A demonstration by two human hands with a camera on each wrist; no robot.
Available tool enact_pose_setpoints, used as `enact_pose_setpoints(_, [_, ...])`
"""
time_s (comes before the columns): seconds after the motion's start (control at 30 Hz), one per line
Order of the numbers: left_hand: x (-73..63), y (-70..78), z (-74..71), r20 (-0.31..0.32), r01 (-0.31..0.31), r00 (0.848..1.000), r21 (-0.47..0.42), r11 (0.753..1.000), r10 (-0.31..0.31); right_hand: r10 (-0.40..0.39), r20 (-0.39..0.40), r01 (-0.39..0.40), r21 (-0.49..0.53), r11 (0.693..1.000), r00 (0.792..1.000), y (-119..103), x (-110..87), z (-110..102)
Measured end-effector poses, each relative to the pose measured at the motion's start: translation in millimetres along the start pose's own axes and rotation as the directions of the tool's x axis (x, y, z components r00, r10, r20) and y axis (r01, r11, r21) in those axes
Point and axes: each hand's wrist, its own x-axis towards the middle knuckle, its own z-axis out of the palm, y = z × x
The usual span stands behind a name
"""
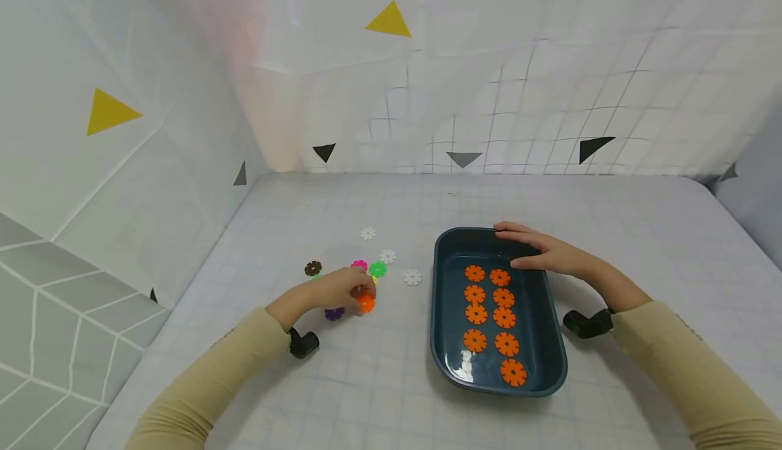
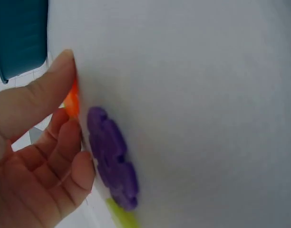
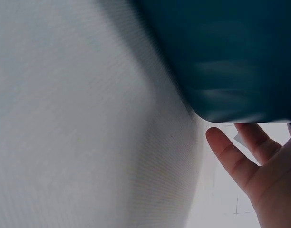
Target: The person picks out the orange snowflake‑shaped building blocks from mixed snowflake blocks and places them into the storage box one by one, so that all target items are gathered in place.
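My left hand pinches an orange notched disc between thumb and fingers, low over the table. Beside it lies a purple notched disc, partly covered by the hand in the head view. Around the fingers are a green disc, a pink disc and a brown disc. My right hand rests over the far right corner of a dark teal tray, its fingers extended along the far rim and the thumb inside. Several orange discs lie in two columns on the tray floor.
White notched discs lie between the left hand and the tray. A yellow disc is partly hidden near the purple one. The table has a pale gridded cover, and white sheets hang behind and to the left.
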Motion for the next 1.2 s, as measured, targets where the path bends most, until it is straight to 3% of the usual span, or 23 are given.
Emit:
enact_pose_setpoints(0.7, [2.2, 6.5, -0.1, -0.018, 0.048, 0.999, -0.008, 0.999, -0.048, -0.010, 0.014, 0.010, 0.005, 1.000, 1.000, 2.5, 1.2, -0.9])
enact_pose_setpoints(1.07, [0.6, 9.6, -6.7, -0.017, 0.023, 1.000, -0.156, 0.987, -0.026, -0.026, 0.012, 0.026, 0.012, 1.000, 1.000, -0.4, 1.1, -0.9])
enact_pose_setpoints(1.2, [-2.1, 16.6, -12.1, -0.013, -0.027, 1.000, -0.217, 0.976, 0.025, -0.035, 0.020, 0.035, 0.013, 0.999, 0.999, 0.2, 1.0, -1.8])
